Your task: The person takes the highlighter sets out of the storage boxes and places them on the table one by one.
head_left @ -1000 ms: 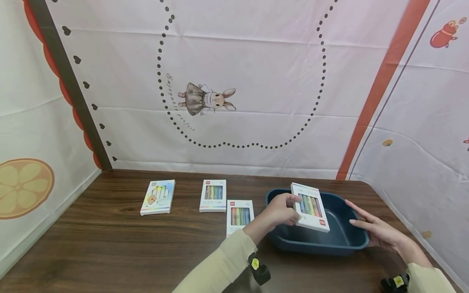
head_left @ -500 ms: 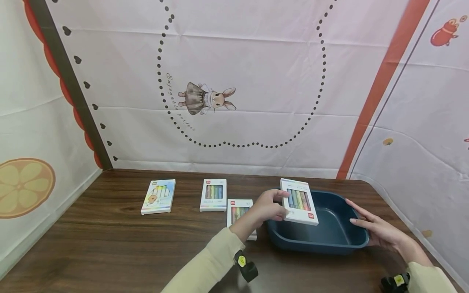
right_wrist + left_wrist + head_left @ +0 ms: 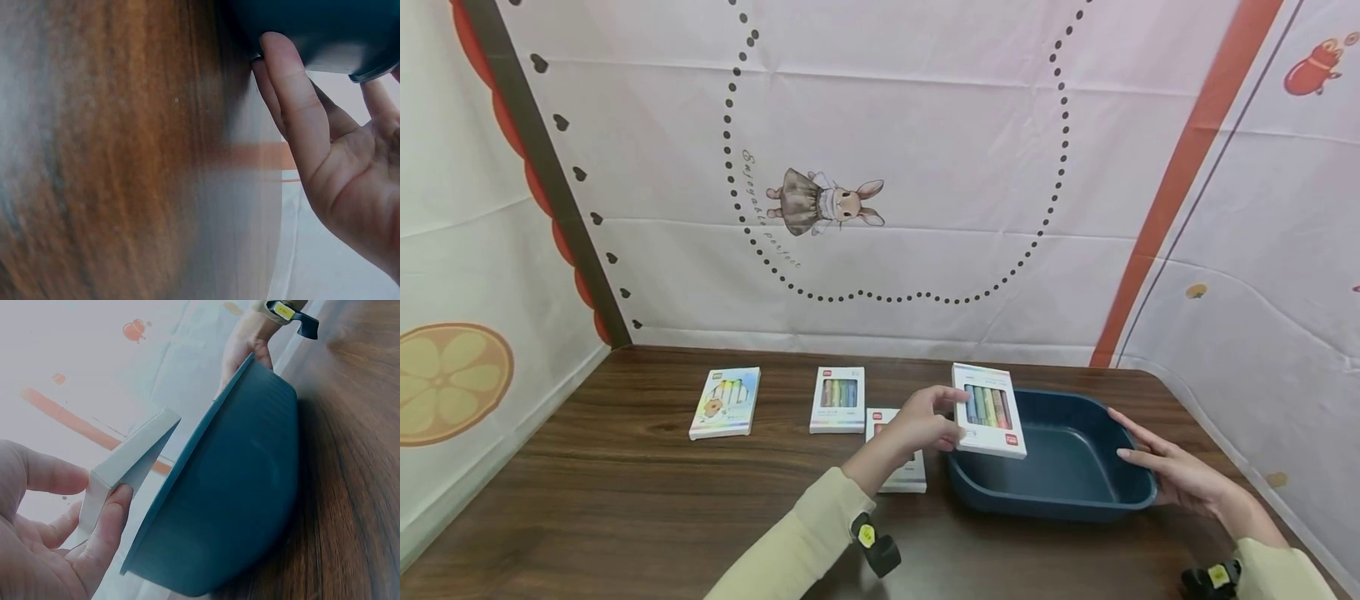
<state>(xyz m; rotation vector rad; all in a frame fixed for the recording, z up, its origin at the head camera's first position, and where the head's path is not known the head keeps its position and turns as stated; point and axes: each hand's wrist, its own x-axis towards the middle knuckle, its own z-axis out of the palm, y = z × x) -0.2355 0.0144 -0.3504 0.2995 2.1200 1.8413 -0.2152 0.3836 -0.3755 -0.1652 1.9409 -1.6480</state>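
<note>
In the head view my left hand (image 3: 925, 421) pinches a white crayon box (image 3: 989, 410) by its left edge, and a window in the box shows coloured sticks. The box is held tilted over the left end of a dark blue plastic basin (image 3: 1075, 504). In the left wrist view, the thumb and fingers grip the box (image 3: 134, 450) above the rim of the basin (image 3: 231, 481). My right hand (image 3: 1187, 475) holds the basin's right end, thumb over the rim. In the right wrist view, fingers of the right hand (image 3: 337, 144) touch the basin's outer wall (image 3: 325, 31).
Left of the basin, a similar crayon box (image 3: 906, 477) lies partly hidden by the left arm. Another crayon box (image 3: 837, 400) lies behind it, and a box with a yellow and blue picture (image 3: 725, 402) lies farther left. A printed cloth (image 3: 962, 167) hangs behind the brown table (image 3: 625, 500).
My left hand has moved left with the crayon box, from over the basin's middle to its left end. The right hand and the basin stay in place.
</note>
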